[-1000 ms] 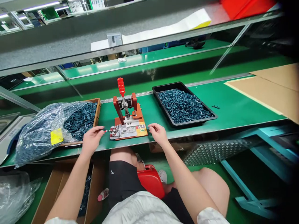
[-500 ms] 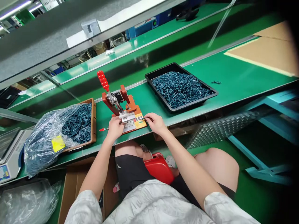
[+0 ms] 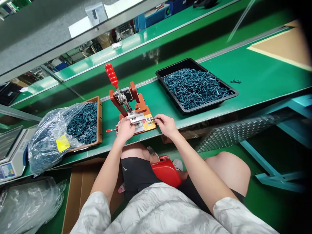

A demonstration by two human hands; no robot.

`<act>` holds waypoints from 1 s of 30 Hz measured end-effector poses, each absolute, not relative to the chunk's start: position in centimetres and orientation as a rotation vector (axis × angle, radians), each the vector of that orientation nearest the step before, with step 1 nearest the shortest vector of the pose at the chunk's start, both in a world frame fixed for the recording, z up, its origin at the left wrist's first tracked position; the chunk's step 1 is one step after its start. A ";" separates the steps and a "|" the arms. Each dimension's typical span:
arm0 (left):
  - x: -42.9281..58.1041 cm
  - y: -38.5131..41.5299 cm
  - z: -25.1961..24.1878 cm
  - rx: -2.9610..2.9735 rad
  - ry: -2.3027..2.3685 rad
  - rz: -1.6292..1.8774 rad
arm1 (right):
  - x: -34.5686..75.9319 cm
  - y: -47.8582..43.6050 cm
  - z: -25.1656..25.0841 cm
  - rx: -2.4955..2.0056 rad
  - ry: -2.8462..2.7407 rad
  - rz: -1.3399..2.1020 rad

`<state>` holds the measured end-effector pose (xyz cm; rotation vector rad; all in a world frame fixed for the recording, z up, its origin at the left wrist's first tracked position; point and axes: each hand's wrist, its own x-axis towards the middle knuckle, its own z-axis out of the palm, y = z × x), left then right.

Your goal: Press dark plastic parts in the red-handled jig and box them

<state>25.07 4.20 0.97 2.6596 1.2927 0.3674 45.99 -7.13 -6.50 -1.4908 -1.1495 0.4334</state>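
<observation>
Evidently, the green tabletop (image 3: 263, 78) carried all the work. On its right stood a black tray (image 3: 209, 104), heaped with small dark pieces; on its left was a brown bin (image 3: 99, 122) of dark pieces, partly covered by a clear plastic bag (image 3: 46, 139). Between tray and bin sat the hand press (image 3: 128, 100), its red handle (image 3: 112, 76) standing up and leaning left.

The left hand (image 3: 125, 130) lay over the left end of the press's base, its fingers bent down against the metal; whether they gripped anything could not be told. The right hand (image 3: 167, 125) was at the opposite end, beside the yellow plate (image 3: 149, 125). There its thumb and forefinger were pinched together on what looked like a small dark part (image 3: 154, 120), at the plate's right edge.

The step in hand seemed to be setting that part in place. The next move probably called for lining it up squarely, with the fingers out of the way before any pull on the handle.
</observation>
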 end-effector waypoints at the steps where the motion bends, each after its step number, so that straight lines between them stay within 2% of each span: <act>1: 25.1 4.3 1.1 2.660 1.283 0.322 | 46.0 -7.1 -6.6 -1.485 -1.130 0.466; 5: 25.3 4.3 1.4 2.617 1.307 0.236 | 46.1 -7.1 -7.1 -1.477 -1.074 0.563; 8: 25.4 4.2 1.8 2.605 1.323 0.214 | 46.1 -6.9 -6.6 -1.520 -1.201 0.484; 14: 24.0 5.4 2.5 2.579 1.047 0.062 | 43.8 -4.4 -4.1 -1.455 -1.519 0.380; 22: 23.5 5.7 2.2 2.567 0.975 0.135 | 41.6 -1.4 -4.0 -1.381 -1.521 0.543; 30: 23.5 5.3 1.9 2.562 0.970 0.179 | 40.8 -1.5 -5.7 -1.448 -1.504 0.460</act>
